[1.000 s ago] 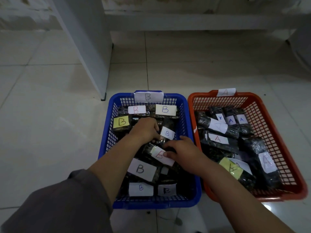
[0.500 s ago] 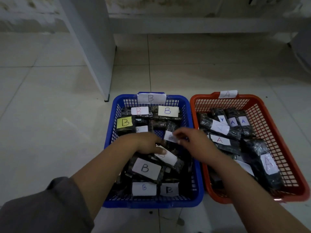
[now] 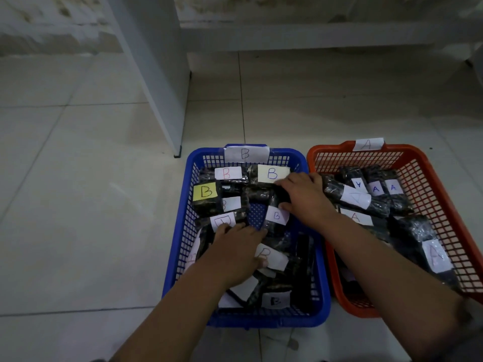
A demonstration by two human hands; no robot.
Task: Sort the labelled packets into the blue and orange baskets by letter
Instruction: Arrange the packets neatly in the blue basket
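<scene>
Both hands are being worked inside the blue basket, which carries a B tag on its far rim; the orange basket, tagged A, is standing just beside it on the right. The left hand is being laid palm-down across dark packets in the near-middle of the blue basket, its fingers spread flat over a packet with a white label; nothing is seen to be gripped by it. The right hand is being reached across from the orange side, fingers loosely bent over dark packets at the far right of the blue basket; whether a packet is actually being pinched cannot be told. Between the two hands a packet labelled B in blue is lying, just beside the right thumb and a little beyond the left fingertips. Its long axis is running roughly near-to-far, slightly tilted. The right hand is judged to be the nearer one for a pick. Every label readable in the blue basket is showing B, and those in the orange basket A, so the sort is judged almost complete.
</scene>
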